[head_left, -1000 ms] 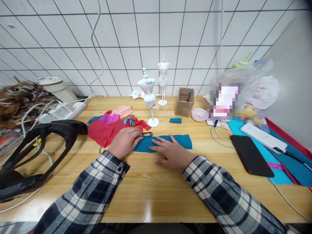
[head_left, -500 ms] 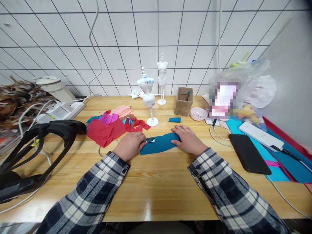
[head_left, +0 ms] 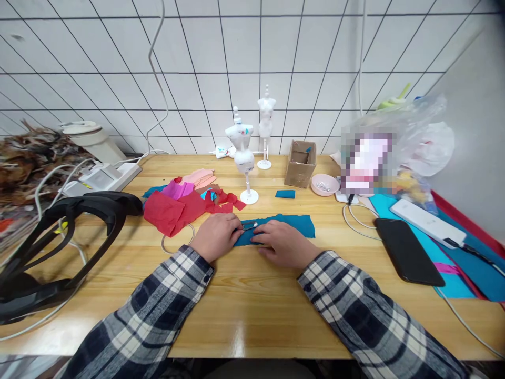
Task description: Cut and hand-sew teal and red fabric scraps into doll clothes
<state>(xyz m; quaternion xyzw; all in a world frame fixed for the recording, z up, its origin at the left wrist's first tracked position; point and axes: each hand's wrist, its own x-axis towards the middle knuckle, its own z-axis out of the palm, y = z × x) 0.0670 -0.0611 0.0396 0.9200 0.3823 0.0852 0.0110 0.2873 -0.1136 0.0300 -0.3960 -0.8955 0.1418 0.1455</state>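
A dark teal strip of paper or cloth [head_left: 302, 225] lies across the wooden table in front of me. On its left part is a small metal clip-like tool [head_left: 249, 226], its left end at the fingers of my left hand [head_left: 218, 235]. Those fingers are closed round the tool and the strip's left end. My right hand [head_left: 284, 243] rests on the middle of the strip, fingers bent and a little apart, the tips close to the tool's right end. A smaller teal piece [head_left: 285, 194] lies beyond the strip.
White mannequin stands [head_left: 243, 152], a cardboard box [head_left: 300, 167] and a pink bowl [head_left: 325, 185] are at the back. Red scraps [head_left: 168, 213] and a black headset [head_left: 114, 231] lie left. A black phone [head_left: 408, 252] and white power bank [head_left: 428, 221] are right.
My right hand has moved left from the strip's right end to its middle, near the tool. The strip's right end is now uncovered and lies flatter. The view has shifted slightly.
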